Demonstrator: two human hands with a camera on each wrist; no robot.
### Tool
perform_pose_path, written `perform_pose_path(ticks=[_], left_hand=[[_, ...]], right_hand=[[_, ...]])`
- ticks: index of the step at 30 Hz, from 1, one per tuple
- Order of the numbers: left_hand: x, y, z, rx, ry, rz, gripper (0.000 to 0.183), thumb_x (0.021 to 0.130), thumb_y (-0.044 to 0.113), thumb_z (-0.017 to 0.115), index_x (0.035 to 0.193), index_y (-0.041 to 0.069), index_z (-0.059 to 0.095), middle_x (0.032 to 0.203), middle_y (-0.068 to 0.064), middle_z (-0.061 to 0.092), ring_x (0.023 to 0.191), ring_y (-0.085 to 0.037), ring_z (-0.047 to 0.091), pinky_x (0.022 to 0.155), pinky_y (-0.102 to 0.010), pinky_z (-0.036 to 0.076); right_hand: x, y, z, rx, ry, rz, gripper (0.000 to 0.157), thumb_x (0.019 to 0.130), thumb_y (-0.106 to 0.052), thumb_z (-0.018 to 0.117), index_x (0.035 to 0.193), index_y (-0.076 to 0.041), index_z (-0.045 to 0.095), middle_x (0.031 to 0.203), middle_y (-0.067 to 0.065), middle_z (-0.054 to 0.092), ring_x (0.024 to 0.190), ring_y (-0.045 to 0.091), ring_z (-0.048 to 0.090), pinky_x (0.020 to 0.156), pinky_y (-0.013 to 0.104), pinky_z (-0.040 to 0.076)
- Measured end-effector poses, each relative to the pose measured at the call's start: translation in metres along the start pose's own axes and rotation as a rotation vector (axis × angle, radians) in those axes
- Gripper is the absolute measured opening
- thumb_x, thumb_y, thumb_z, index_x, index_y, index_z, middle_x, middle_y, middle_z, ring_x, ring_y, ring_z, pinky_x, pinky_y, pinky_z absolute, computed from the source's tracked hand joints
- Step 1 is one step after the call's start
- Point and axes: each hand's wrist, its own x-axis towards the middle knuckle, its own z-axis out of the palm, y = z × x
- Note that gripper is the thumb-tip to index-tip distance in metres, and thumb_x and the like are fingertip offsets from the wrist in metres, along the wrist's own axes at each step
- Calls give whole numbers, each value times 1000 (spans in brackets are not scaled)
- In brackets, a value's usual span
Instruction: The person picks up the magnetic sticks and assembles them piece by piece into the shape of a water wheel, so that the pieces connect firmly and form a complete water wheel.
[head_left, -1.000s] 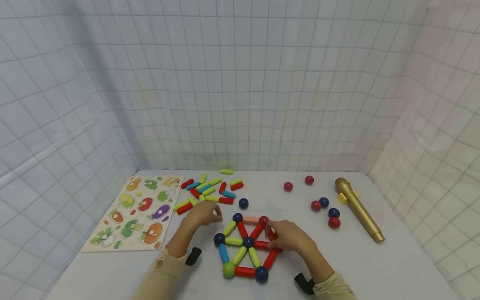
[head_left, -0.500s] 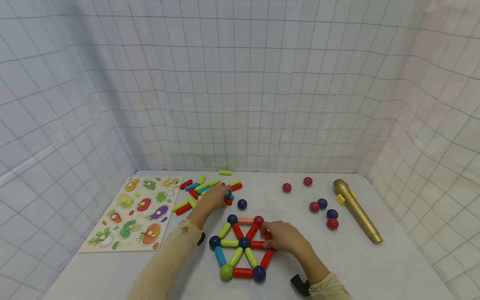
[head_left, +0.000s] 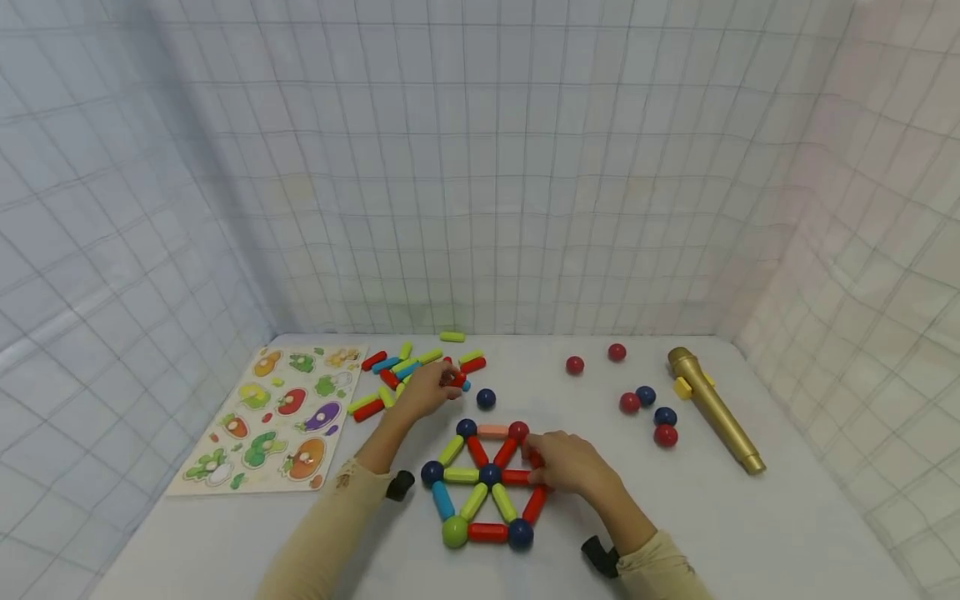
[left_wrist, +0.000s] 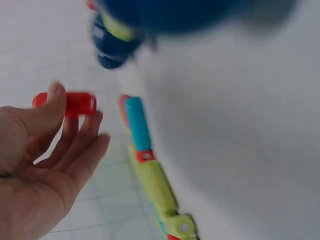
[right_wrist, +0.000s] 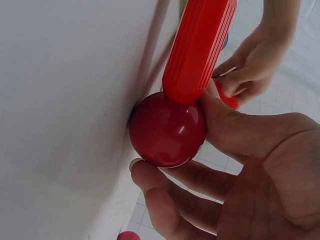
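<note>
My left hand pinches a red magnetic rod between thumb and fingertips; the left wrist view shows it raised over the loose rods. In front of me lies a flat hexagon of rods and balls, with a navy ball at its centre and red, lime, blue and salmon rods as spokes and sides. At its right corner my right hand holds a red ball, thumb on one side and fingers on the other. A red rod meets that ball. The head view hides this corner behind the hand.
Several loose rods lie at the back left, beside a vegetable puzzle board. A loose navy ball sits behind the hexagon. Red and navy balls are scattered at right, near a gold toy microphone.
My left hand has gone from beside the hexagon into the loose rods and picked up a red rod. My right hand stays at the hexagon's right corner.
</note>
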Motion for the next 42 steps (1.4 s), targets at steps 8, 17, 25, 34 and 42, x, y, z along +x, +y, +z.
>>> perform_pose_path(ticks=[8, 17, 25, 34, 42], left_hand=[[-53, 30, 3, -222, -162, 89, 27, 82, 23, 79, 105, 14, 66, 100, -1, 69, 95, -17, 66, 84, -35, 57], [-68, 39, 21, -206, -260, 161, 25, 81, 21, 79, 99, 16, 63, 92, 3, 67, 84, -14, 60, 76, -30, 54], [-69, 38, 30, -188, -304, 141, 27, 80, 22, 80, 100, 16, 63, 93, 3, 67, 85, -14, 61, 78, -33, 55], [-39, 38, 14, -58, -276, 206, 26, 87, -5, 62, 109, 8, 67, 102, -7, 69, 93, -20, 63, 83, -38, 56], [14, 53, 19, 245, -210, 129, 31, 86, 11, 71, 117, 9, 67, 121, -13, 65, 106, -25, 59, 93, -42, 52]], right_hand=[[0, -1, -3, -1, -5, -1, 23, 82, -19, 77, 102, -18, 67, 80, -3, 56, 77, 15, 51, 64, 29, 44], [0, 2, -3, 1, -16, 11, 23, 82, -20, 77, 102, -20, 67, 79, -4, 56, 73, 14, 50, 62, 28, 42], [2, 3, -1, -24, -5, 1, 22, 81, -21, 77, 101, -20, 67, 77, -6, 57, 73, 14, 50, 60, 27, 41], [-2, 6, 3, -1, -26, 13, 22, 82, -22, 77, 102, -19, 69, 77, -5, 56, 72, 13, 49, 60, 27, 41], [3, 6, 0, -1, -21, -5, 21, 81, -21, 77, 100, -19, 68, 76, -5, 56, 70, 13, 49, 59, 26, 40]])
